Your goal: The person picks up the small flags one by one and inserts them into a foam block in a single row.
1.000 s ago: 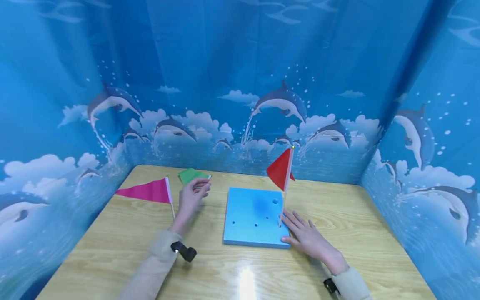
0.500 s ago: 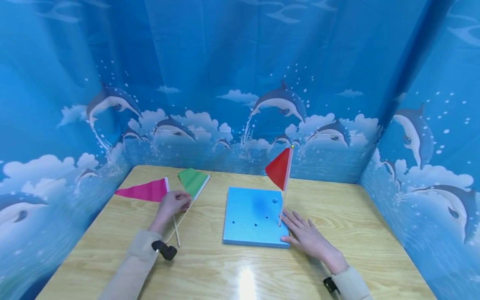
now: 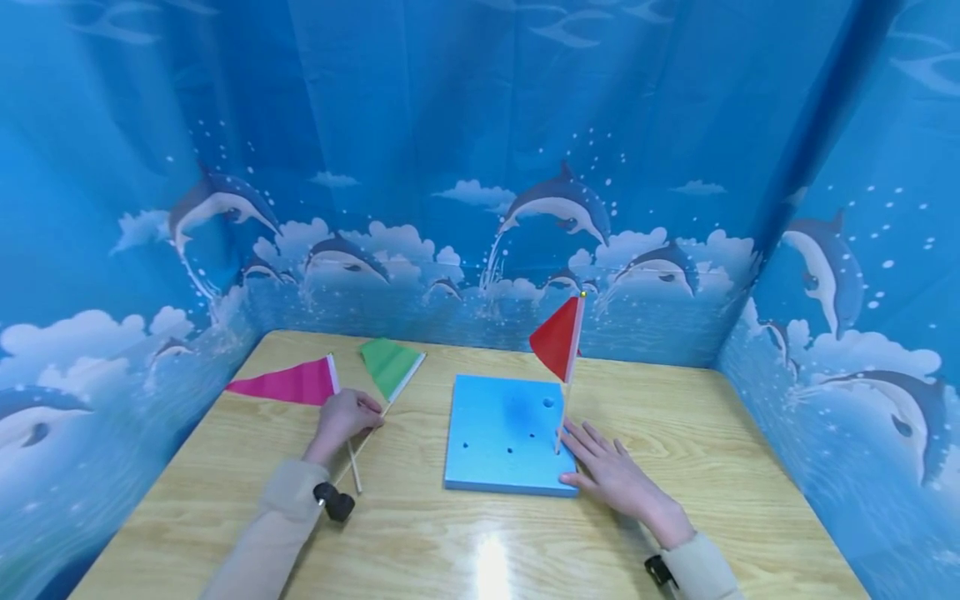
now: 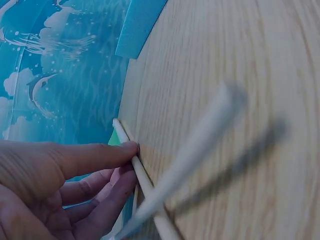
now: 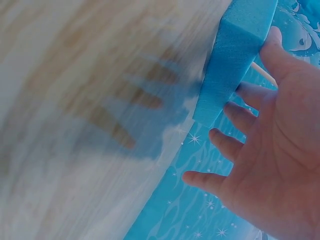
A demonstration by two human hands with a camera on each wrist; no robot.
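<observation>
Green flag (image 3: 390, 367) lies flat on the wooden table (image 3: 480, 533) toward its far left, and the left hand (image 3: 347, 418) pinches its stick: in the left wrist view the thumb and fingers (image 4: 95, 157) close round the thin pale rod just above the tabletop. Its long axis runs diagonally, from the stick's lower end near the person's left sleeve up and away to the right, so the green cloth sits at the far end, pointing toward the back wall. Just beside it lies a pink flag (image 3: 288, 383), its stick (image 3: 349, 462) crossing under the same hand and its cloth pointing left; whether the hand also grips that second stick cannot be told. The right hand (image 3: 611, 475) lies flat and relaxed with fingers spread, pressing against the near right corner of a blue foam block (image 3: 498, 437), the thumb along its front edge; the right wrist view shows the fingers (image 5: 240, 145) straight beside the block's thick side. A red flag (image 3: 558, 337) stands upright in the block close to those fingertips, its cloth pointing left. Several small holes show in the block's top. Around the table on three sides hangs a blue curtain (image 3: 465, 150) printed with dolphins, clouds and splashing water.
</observation>
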